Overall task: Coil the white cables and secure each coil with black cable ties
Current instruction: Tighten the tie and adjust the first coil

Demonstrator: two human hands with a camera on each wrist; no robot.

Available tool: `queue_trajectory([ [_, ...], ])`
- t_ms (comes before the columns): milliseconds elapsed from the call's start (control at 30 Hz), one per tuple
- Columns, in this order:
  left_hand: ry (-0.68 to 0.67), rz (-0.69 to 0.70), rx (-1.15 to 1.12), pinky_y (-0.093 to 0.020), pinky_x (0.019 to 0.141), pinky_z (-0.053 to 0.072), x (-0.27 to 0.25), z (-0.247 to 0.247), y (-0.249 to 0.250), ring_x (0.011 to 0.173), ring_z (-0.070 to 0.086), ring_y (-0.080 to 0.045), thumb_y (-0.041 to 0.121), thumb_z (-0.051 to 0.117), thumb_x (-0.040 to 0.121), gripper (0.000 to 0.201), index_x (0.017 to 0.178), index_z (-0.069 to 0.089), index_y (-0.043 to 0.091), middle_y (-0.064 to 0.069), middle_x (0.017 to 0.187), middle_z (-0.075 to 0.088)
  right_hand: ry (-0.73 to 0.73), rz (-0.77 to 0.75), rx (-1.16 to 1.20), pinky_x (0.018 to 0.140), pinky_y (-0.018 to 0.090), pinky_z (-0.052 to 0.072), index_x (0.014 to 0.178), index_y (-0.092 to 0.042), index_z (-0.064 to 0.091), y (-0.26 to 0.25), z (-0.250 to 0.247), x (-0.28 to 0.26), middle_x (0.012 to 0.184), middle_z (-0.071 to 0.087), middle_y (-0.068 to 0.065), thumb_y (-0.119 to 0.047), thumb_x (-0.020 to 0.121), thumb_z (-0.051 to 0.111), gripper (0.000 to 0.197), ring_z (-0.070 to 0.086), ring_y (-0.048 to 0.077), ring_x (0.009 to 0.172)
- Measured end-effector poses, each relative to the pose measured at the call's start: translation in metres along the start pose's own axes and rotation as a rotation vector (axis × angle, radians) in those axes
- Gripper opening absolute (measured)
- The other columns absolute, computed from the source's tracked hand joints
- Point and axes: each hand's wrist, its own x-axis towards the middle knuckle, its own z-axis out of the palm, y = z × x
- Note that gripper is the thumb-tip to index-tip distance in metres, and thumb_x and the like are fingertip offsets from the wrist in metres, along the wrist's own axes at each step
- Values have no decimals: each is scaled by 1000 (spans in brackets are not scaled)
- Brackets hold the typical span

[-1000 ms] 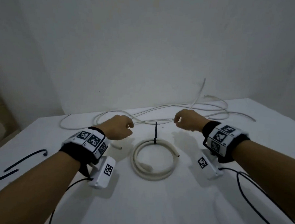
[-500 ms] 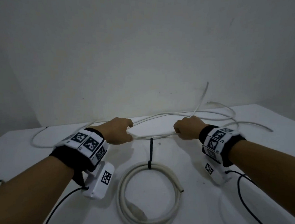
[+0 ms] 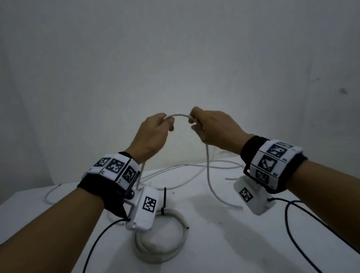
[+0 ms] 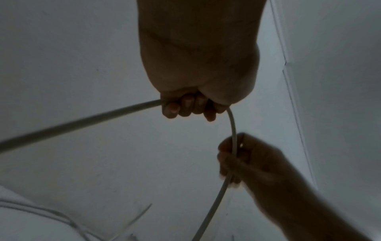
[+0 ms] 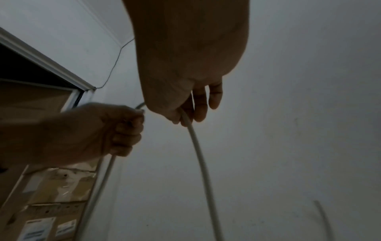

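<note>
Head view shows both of your hands raised above the table, close together and gripping the same loose white cable. Your left hand has its fingers curled round the cable, and your right hand pinches it just beside, so a short arch of cable bridges the small gap between them. From your right hand the cable drops in a long curve to the tabletop, where its end lies near the right wrist camera housing. From your left hand a strand runs down behind the left wrist band.

In the left wrist view your fingers are closed tight on the cable, with one run leaving to the left and another bending down into the other hand. The right wrist view shows the cable held between the thumb and fingers of your right hand and hanging below it.

Further out, more slack white cable lies in loose loops at the back of the table, against the wall. Nearer you, a finished white cable coil lies flat on the table, partly hidden by the left wrist camera housing. A black cable tie is cinched on its far edge, tail standing up. Thin black leads trail from both housings across the table.
</note>
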Motion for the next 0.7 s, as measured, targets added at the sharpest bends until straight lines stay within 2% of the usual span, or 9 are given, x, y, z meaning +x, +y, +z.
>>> queue_trajectory([
  [67,33,-26,-110,-30,55,29,-1,-10,21,55,37,-16,27,51,94,30,67,55,16,1,61,43,-113,96,12,56,29,33,86,-16,47,7,-17,-19,73,52,-4,-28,96,46,16,52,25,69],
  [133,62,-61,-227,-27,51,27,-4,-20,41,52,33,-14,22,51,95,29,67,51,14,0,59,39,-311,239,29,52,27,37,76,-17,48,14,-27,-41,66,51,-4,-30,96,45,24,54,22,65],
  [200,79,-96,-337,-23,46,25,-10,-29,59,46,31,-11,16,49,95,28,68,49,13,2,56,37,-532,374,85,46,23,44,85,-10,58,17,-33,-66,68,61,1,-30,96,44,27,58,21,57],
  [267,61,-143,-444,-21,43,25,-18,-33,71,45,28,-10,14,47,94,26,68,48,13,5,53,34,-644,472,180,41,22,45,90,-7,60,20,-34,-87,70,65,6,-32,97,42,32,60,21,53],
  [333,5,-205,-565,-21,42,27,-31,-33,80,46,27,-11,14,43,93,24,70,48,14,5,52,32,-577,537,359,40,24,47,88,-7,60,20,-40,-106,71,66,9,-32,99,42,32,61,20,54],
  [400,-49,-233,-638,-22,42,32,-47,-28,86,47,32,-12,15,40,95,25,72,49,13,4,53,35,-391,583,616,41,27,49,89,-6,59,17,-52,-118,74,66,12,-28,100,42,30,62,20,58],
  [533,-46,-181,-519,-28,46,47,-73,-14,83,54,47,-14,17,40,100,25,79,51,11,-2,63,47,-60,596,1118,43,30,50,89,-8,54,-3,-74,-129,74,58,10,-23,99,46,20,58,20,63],
  [700,-47,-240,-455,-29,44,47,-102,5,69,53,50,-18,22,41,101,27,79,51,10,-5,64,49,223,660,1566,54,32,55,84,-13,51,-33,-74,-136,76,58,9,-23,100,41,22,61,21,69],
])
